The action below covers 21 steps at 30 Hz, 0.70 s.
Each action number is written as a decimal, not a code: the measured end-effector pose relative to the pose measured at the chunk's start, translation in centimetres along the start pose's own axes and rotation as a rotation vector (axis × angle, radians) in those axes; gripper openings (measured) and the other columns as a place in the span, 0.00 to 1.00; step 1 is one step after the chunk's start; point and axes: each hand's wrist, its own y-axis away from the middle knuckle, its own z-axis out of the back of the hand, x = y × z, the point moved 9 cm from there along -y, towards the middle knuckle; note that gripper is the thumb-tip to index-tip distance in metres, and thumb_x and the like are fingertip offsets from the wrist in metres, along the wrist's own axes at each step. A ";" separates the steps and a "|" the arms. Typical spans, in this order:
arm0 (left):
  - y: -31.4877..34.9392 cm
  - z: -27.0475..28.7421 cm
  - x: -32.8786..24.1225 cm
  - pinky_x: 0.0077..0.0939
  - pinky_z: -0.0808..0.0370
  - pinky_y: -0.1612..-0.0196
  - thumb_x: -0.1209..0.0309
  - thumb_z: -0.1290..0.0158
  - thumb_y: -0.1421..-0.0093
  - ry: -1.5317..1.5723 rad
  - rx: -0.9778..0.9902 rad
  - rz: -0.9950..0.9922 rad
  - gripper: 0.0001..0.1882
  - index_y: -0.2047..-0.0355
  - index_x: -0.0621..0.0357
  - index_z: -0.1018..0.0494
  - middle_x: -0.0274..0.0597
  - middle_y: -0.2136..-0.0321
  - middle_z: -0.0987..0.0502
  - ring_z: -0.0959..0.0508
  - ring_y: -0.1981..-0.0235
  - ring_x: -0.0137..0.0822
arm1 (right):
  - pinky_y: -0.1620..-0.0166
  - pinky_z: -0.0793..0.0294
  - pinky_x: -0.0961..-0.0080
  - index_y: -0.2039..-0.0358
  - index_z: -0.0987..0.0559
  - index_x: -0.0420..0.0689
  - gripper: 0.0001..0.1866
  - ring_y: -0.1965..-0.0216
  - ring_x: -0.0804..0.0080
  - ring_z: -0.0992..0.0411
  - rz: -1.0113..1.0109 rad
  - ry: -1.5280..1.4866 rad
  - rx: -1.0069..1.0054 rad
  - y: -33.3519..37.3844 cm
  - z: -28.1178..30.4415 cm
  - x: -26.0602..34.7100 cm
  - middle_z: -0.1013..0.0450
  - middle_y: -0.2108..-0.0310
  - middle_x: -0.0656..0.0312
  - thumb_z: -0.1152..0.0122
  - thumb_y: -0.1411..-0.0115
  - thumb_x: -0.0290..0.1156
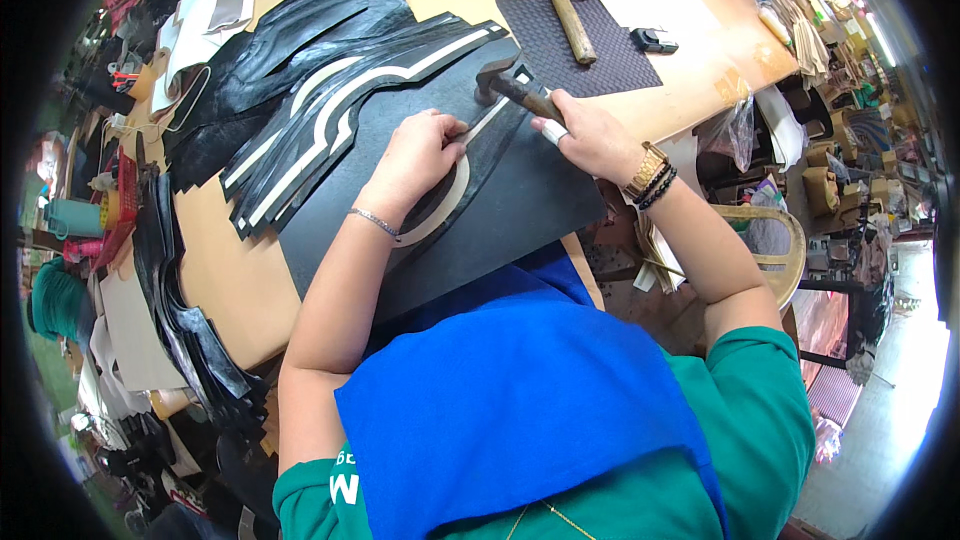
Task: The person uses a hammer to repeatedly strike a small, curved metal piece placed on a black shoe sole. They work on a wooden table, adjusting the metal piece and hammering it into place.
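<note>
My right hand (595,138) is closed around the wooden handle of a hammer (524,96). Its dark metal head is over the far end of a black leather-like piece (485,172) with a curved white strip (440,220) along its edge. My left hand (412,158) has thumb and fingers pinched together at the straight part of that strip, just left of the hammer. Under both hands lies a dark flat board (345,265). A fanned stack of black pieces with white strips (335,125) rests against its left side.
Beyond the board, a second hammer (568,25) lies on a dark textured mat (630,68), near a small black object (654,40). More black sheets (290,35) cover the far left of the wooden table (215,265). Black strips (180,290) hang over its left edge; a chair (785,240) stands at right.
</note>
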 end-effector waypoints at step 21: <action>9.3 0.1 -4.0 0.43 0.26 0.45 0.61 0.39 0.40 -0.406 -0.204 -0.112 0.23 0.49 0.62 0.25 0.52 0.49 0.25 0.25 0.47 0.52 | 0.60 0.28 0.49 0.54 0.31 0.41 0.17 0.61 0.37 0.24 0.075 0.033 0.126 0.4 -2.1 2.5 0.24 0.66 0.39 0.46 0.29 0.43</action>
